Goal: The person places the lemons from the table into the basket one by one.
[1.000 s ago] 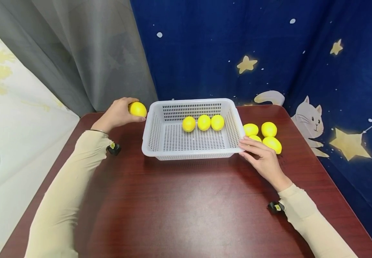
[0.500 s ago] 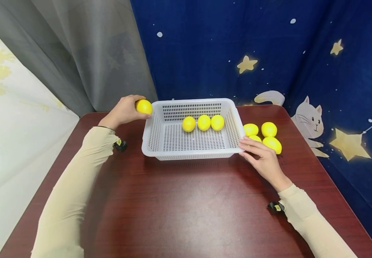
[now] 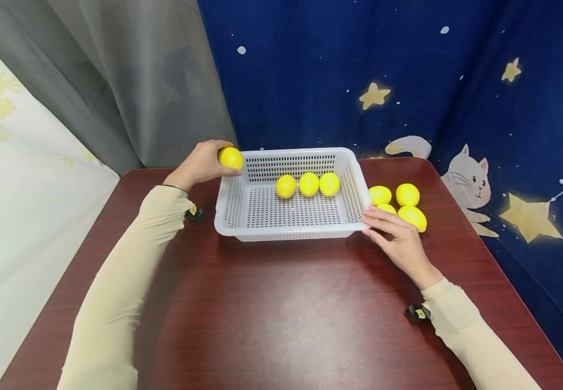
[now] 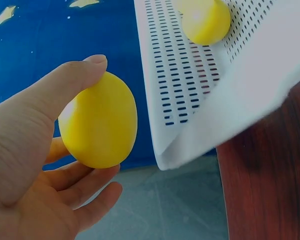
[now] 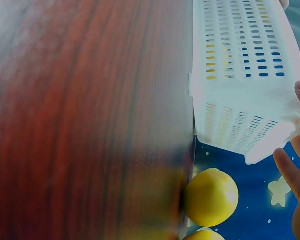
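A yellow lemon [image 3: 231,158] is gripped between the thumb and fingers of my left hand [image 3: 206,162], at the back left corner of the white plastic basket [image 3: 291,233]. The left wrist view shows the lemon [image 4: 98,120] beside the basket's rim, the thumb on top and fingers beneath. Three more lemons [image 3: 309,184] lie in a row on the basket floor. At the front right corner, my right hand [image 3: 403,246] holds the basket's rim [image 5: 290,125] between thumb and fingers. Several lemons [image 3: 412,219] lie beside it, one partly hidden by the fingers.
Everything stands on a dark red wooden table [image 3: 281,303], the basket near its back edge. Behind hang a grey curtain [image 3: 164,81] and a blue curtain [image 3: 310,70] with stars and a cat. White cloth [image 3: 18,189] hangs at the left.
My left hand has moved right with the lemon, from left of the basket to over its back left corner. The right hand and basket have stayed put.
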### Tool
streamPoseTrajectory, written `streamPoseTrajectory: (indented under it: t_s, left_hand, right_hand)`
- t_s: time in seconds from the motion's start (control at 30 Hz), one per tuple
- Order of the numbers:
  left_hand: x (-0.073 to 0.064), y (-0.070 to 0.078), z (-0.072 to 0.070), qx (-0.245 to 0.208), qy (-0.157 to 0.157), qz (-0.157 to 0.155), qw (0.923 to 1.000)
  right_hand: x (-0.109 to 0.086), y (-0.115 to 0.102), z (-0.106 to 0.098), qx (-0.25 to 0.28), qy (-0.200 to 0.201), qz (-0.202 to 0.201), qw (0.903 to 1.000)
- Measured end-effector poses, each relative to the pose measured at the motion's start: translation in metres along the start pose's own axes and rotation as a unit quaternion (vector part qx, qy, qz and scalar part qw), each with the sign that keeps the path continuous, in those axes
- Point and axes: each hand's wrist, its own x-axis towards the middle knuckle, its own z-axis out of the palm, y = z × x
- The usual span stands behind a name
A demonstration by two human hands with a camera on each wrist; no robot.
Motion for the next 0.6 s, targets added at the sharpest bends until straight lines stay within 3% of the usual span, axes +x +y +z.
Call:
streamPoseTrajectory:
  t_s: [0.6]
  left_hand:
    - [0.021, 0.027, 0.011, -0.001, -0.024, 0.008, 0.9997]
  right_hand:
    - [0.0, 0.0, 0.0, 0.003, -0.003, 0.004, 1.0]
